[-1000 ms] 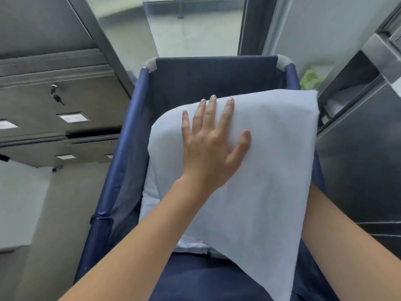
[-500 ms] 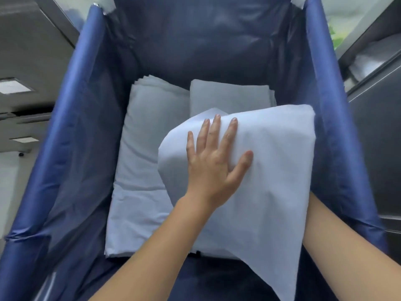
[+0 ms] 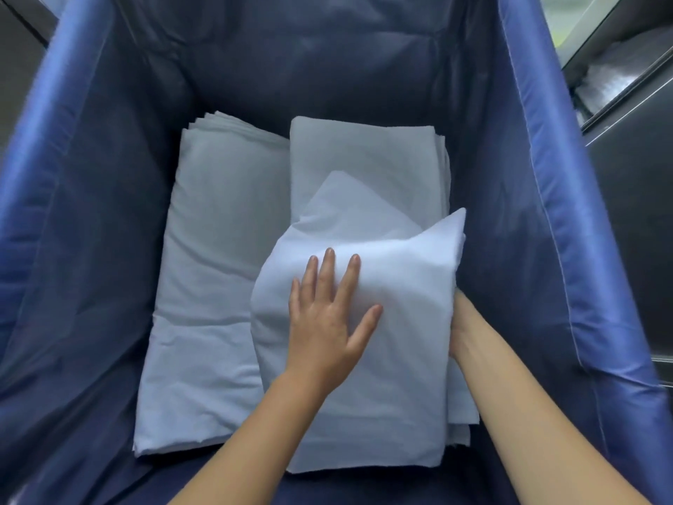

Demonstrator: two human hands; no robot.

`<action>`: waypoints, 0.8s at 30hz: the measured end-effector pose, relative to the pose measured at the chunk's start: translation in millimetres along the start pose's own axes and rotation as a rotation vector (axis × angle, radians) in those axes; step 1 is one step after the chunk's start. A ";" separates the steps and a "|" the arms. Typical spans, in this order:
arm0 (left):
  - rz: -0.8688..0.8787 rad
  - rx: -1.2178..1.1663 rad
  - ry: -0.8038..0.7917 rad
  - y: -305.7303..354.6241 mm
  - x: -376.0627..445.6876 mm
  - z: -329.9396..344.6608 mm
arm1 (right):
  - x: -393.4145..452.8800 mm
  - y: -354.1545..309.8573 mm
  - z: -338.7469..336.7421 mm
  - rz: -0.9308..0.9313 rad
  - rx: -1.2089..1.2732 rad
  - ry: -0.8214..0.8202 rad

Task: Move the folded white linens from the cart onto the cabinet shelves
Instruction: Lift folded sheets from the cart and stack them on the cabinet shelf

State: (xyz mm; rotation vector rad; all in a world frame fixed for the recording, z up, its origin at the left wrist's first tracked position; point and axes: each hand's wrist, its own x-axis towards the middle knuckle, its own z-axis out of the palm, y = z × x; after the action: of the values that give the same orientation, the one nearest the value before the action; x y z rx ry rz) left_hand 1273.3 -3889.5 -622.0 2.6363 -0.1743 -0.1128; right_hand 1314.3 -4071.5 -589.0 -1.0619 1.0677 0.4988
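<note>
Inside the deep blue fabric-walled cart [image 3: 91,213], the left hand [image 3: 327,322] lies flat, fingers spread, steadying a soft folded white linen [image 3: 382,377] atop the right-hand stack. The right hand [image 3: 459,329] slips under its edge, grip hidden, likely to lift.

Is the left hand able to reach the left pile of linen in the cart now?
Probably yes. The left hand lies flat on the top sheet of the right pile, and the left pile lies right beside it, uncovered, with nothing on top. A short move sideways should bring the fingers onto it.
</note>
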 end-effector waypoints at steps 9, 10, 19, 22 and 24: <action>0.049 -0.027 0.102 7.6 34.5 -31.6 | -4.7 -35.2 -6.0 -0.496 -0.137 0.199; 0.052 -0.023 0.109 8.0 40.7 -34.3 | -7.3 -38.4 -4.6 -0.572 -0.243 0.234; 0.190 0.018 0.041 -10.7 126.2 -16.1 | 12.8 -78.0 41.5 -0.983 -1.382 0.208; 0.273 0.100 0.052 -22.9 158.9 -0.5 | 41.4 -91.4 69.6 -0.926 -1.562 0.136; 0.327 0.180 0.039 -33.6 180.1 9.1 | 66.9 -94.8 81.4 -0.855 -1.635 0.117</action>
State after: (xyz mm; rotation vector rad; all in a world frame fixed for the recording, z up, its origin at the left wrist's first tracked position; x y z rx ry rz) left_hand 1453.7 -3890.4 -654.8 2.7432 -0.6243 0.0676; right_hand 1454.3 -4051.1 -598.3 -2.7985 -0.0281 0.5484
